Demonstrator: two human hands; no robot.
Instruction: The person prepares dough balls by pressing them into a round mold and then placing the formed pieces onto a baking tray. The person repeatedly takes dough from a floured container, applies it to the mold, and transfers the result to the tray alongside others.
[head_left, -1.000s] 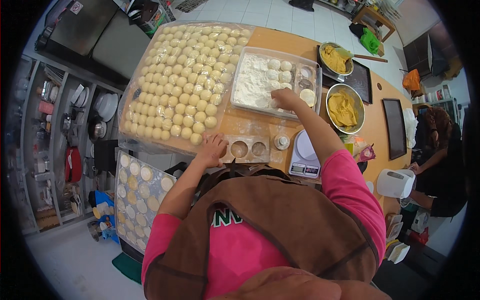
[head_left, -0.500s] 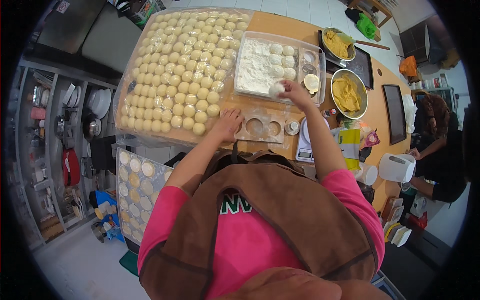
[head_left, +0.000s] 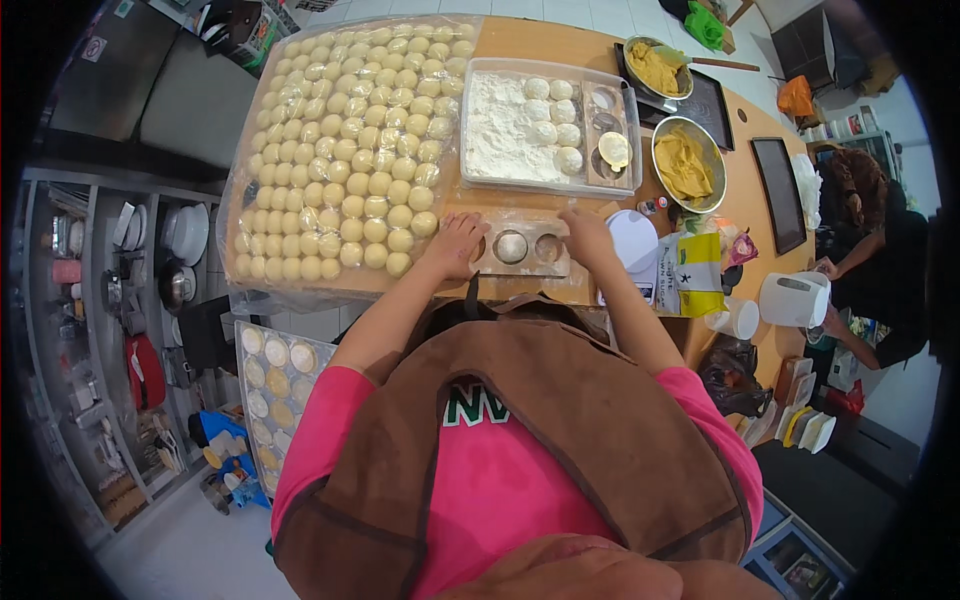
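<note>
A wooden mould board (head_left: 545, 262) with round holes lies at the table's front edge. One white floured dough ball (head_left: 512, 247) sits in its middle hole. My left hand (head_left: 456, 243) rests on the board's left end, its fingers stretched out and holding nothing. At the right end is my right hand (head_left: 590, 242), fingers drawn together; whatever is under them is hidden. Behind the board stands a clear plastic tub (head_left: 470, 160) of white flour, with several floured balls in rows and a second wooden mould (head_left: 607, 175) at its right side.
Many pale dough balls (head_left: 375, 185) under clear plastic fill the left of the table. Bowls of yellow filling (head_left: 685, 168), a white scale (head_left: 632, 240), a yellow-and-white packet (head_left: 695, 270) and dark trays (head_left: 778, 195) stand to the right. Another person's arm (head_left: 858, 345) is near a white jug (head_left: 793, 300).
My right hand has come from the flour tub down to the board's right end. The dough ball it held now lies in the middle hole. The small round press there is now hidden.
</note>
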